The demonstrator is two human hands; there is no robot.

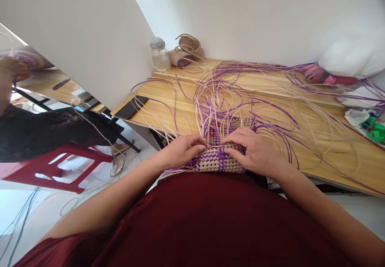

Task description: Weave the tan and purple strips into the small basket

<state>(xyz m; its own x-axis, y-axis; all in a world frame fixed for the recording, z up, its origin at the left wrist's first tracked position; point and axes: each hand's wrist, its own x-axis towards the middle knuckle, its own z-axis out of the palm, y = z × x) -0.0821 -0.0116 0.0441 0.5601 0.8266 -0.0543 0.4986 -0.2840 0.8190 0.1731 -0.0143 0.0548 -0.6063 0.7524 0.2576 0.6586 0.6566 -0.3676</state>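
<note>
- Evidently part-done: checked purple-and-beige woven strand piece (221, 160) sits directly within the grip.
- Right hand (251, 148) clamped on its upper edge; left hand (185, 150) at opposite end, cannot tell whether pinching.
- Long loose purple-and-beige strands (207, 92) beyond grip, seemingly unwoven yet.

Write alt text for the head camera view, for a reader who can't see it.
A person's left hand and right hand hold a purple-and-beige woven piece at a wooden table. Long loose strands spread across the tabletop. A black phone lies at the left, with a clear bottle standing farther back.
</note>
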